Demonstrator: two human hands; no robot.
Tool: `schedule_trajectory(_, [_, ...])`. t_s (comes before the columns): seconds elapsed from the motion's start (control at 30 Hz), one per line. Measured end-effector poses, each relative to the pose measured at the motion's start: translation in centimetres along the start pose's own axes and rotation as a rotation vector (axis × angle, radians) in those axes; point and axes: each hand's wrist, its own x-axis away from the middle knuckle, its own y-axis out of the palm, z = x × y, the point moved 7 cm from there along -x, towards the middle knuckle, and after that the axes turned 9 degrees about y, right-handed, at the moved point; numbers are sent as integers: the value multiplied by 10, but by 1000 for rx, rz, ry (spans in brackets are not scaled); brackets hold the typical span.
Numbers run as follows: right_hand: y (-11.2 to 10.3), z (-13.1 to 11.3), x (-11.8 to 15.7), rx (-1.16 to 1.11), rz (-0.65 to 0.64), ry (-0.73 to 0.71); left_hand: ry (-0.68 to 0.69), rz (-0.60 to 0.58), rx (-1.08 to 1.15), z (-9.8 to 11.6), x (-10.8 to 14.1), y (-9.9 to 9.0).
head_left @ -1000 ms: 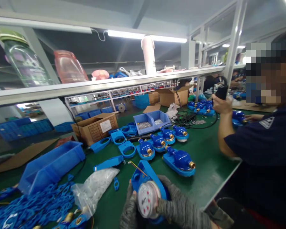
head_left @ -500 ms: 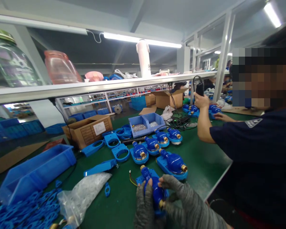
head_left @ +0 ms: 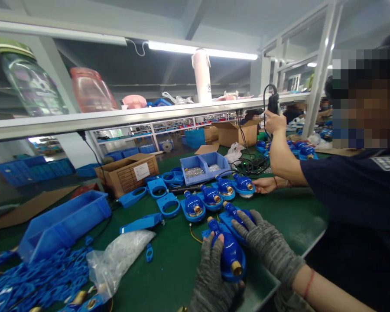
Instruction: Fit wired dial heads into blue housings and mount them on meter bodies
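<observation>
My left hand (head_left: pixel 212 268), in a grey fingerless glove, is wrapped round the left side of the nearest blue meter (head_left: pixel 230 252), which has brass ends and a light-blue base. My right hand (head_left: pixel 260 232), gloved alike, lies over a second blue meter (head_left: pixel 231 211) just behind it, fingers spread across its body. A wire with a white plug sticks out left of the nearest meter. Several similar meters (head_left: pixel 194 205) stand in a row farther back, beside empty light-blue ring brackets (head_left: pixel 168 205).
At the right, a co-worker's raised hand (head_left: pixel 274 122) holds a black device; their other hand (head_left: pixel 266 185) touches the row's end meter. Left are a blue bin (head_left: pixel 65 221), plastic bag (head_left: pixel 121 255) and blue parts (head_left: pixel 42 281). A two-part tray (head_left: pixel 204 168) stands behind.
My right hand has left the nearest meter and moved onto the one behind it. The nearest meter has shifted right with my left hand. The co-worker's lower hand has reached the row.
</observation>
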Motion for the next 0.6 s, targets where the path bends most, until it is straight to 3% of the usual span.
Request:
schedule_trajectory(0.1, [-3, 15, 13, 32, 30, -3, -1, 22, 32, 10, -10, 14])
schedule_trajectory(0.27, [1, 59, 29, 68, 48, 51, -56, -176, 54, 28, -41, 58])
schedule_trajectory(0.47, [33, 116, 18, 1, -106, 189, -85, -324, 8, 49, -88, 104])
schedule_trajectory(0.6, [48, 137, 7, -68, -218, 185, -156, -393, 21, 49, -95, 113])
